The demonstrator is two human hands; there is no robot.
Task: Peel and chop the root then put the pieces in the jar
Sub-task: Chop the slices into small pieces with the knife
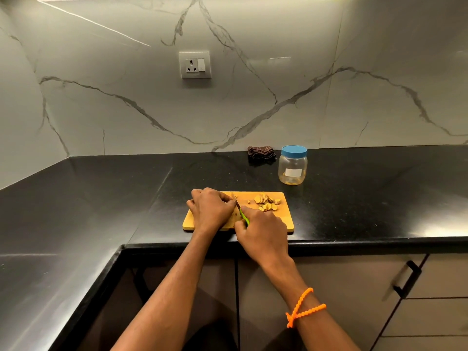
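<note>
Root is sitting under the left hand (211,210) on the cutting board (283,219), mostly hidden; fingers are curling down, pinning it. Right hand (260,231) is gripping the green-handled knife (242,214), fingers closed round the handle, blade meeting the root beside the left knuckles. Cut slices (266,202) are piling up on the board's far right. Pieces look small, light, firm, probably slick: best scooped together. Jar (293,165) is standing lidded on the surface behind the board.
</note>
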